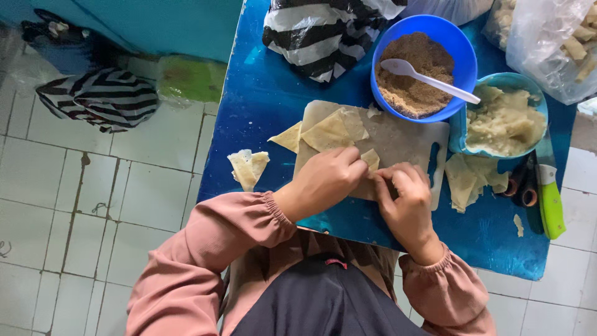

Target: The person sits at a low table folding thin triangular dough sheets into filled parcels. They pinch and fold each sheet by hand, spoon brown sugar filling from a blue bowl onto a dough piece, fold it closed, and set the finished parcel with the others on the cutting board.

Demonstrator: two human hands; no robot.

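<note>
A wrapper (371, 159) is pinched between the left hand (326, 179) and right hand (405, 198) — fingers closed on it — on the board (404, 138); the bowl (423, 67) stands at twelve o'clock.

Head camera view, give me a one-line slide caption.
Both hands, left hand and right hand, fold a thin pale dough wrapper on a white plastic cutting board atop a blue table.

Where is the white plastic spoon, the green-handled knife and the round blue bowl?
white plastic spoon (429, 79), head view, middle of handle
green-handled knife (551, 208), head view, green handle
round blue bowl (463, 53), head view, right rim
</note>
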